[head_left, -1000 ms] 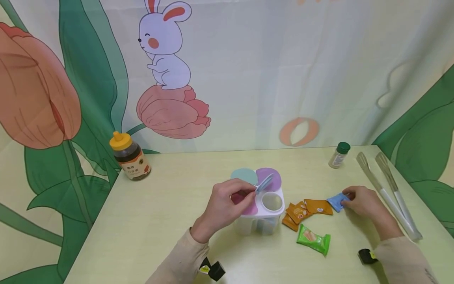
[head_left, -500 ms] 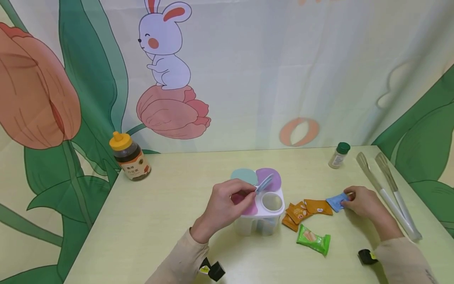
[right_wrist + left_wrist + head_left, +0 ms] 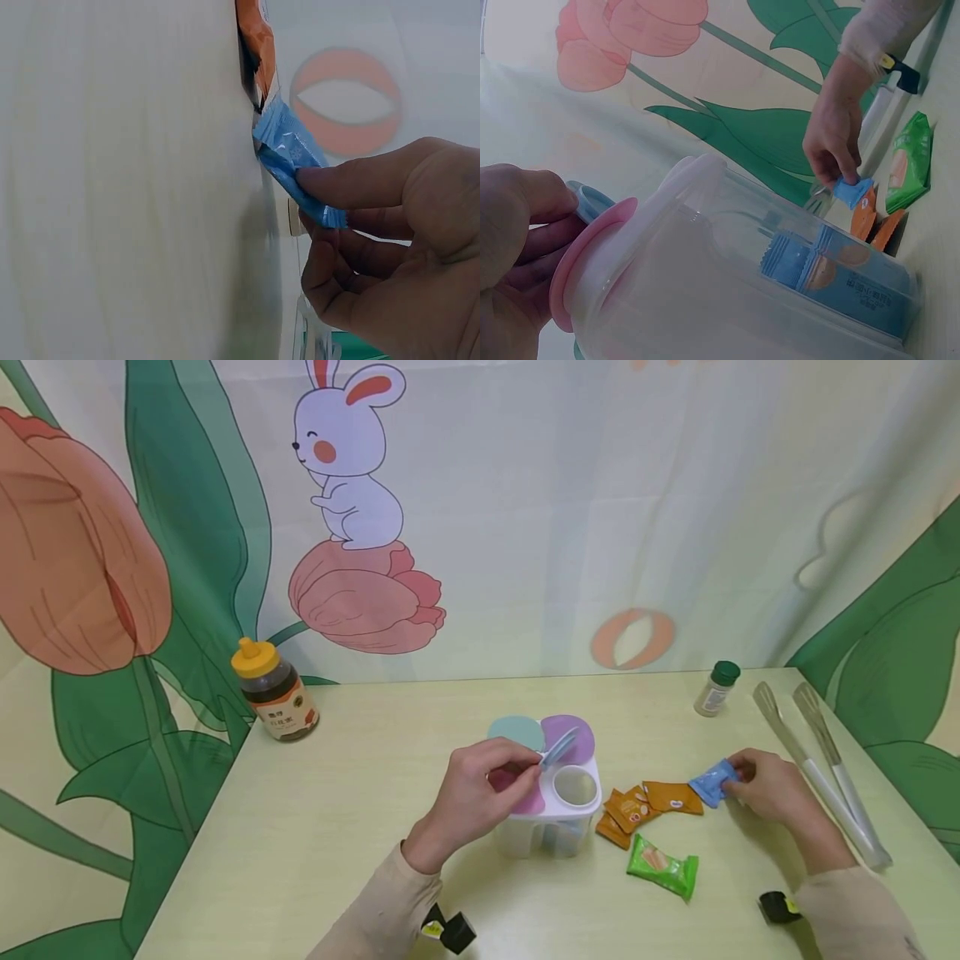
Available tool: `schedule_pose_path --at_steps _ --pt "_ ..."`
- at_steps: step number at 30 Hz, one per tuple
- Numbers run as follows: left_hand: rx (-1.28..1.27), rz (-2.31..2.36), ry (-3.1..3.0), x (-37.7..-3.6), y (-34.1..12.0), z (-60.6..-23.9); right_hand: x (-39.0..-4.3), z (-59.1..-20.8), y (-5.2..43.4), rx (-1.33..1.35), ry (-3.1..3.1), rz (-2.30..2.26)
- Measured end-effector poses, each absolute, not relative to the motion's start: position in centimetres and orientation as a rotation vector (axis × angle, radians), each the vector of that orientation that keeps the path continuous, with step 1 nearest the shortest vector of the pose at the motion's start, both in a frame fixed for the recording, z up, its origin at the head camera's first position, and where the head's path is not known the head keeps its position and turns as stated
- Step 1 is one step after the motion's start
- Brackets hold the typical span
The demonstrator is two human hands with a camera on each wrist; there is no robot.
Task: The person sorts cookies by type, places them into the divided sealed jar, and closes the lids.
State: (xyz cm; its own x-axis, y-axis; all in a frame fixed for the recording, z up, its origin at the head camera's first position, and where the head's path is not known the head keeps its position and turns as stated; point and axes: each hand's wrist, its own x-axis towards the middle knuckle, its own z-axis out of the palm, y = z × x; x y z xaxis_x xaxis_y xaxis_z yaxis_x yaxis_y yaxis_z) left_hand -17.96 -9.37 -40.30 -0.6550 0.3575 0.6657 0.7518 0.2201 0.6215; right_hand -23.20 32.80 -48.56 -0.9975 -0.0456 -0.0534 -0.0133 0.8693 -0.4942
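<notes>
The blue packet (image 3: 712, 782) is being pinched at its right edge between the thumb and fingers of the right hand (image 3: 772, 789), tilted up so its far corner is only just meeting the table (image 3: 360, 860), right beside the orange packets (image 3: 645, 806). The wrist view is showing the thumb pressing flat on top of the wrapper with a finger curling beneath. The left hand (image 3: 480, 793) is gripping the box (image 3: 551, 814), its fingertips pinching the raised blue lid (image 3: 561, 747) and holding it open over the round hole (image 3: 576, 785); blue packets are already lying inside the clear compartment (image 3: 840, 277). By my reading, the pick-up step is underway: the packet is gripped but not yet fully off the table. The next move is calling for a lift, a carry leftward over the orange packets, and a drop through the hole while the lid is being held up; the packet may need turning narrow-end down to pass. A green packet (image 3: 663, 866) is lying nearer the person, and a honey bottle (image 3: 276, 691), a spice jar (image 3: 717, 687) and tongs (image 3: 821, 768) are standing well apart
</notes>
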Motion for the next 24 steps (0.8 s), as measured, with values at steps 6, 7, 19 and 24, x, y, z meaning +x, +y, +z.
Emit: schedule_pose_path --at_steps 6,7,19,24 --pt "-1.027 -1.411 -2.125 -17.9 -9.4 -40.4 -22.9 -48.5 32.6 -0.058 3.031 -0.81" --pt "-1.026 -1.41 -2.125 -17.9 -9.4 -40.4 -22.9 -48.5 32.5 -0.056 3.033 -0.814" --pt "-1.03 -1.41 -2.123 -17.9 -9.4 -40.4 -22.5 -47.6 31.8 -0.192 3.12 -0.861" --pt "-1.03 -1.412 -2.123 -18.0 -9.4 -40.3 -22.4 -47.0 31.2 -0.238 3.156 -0.873"
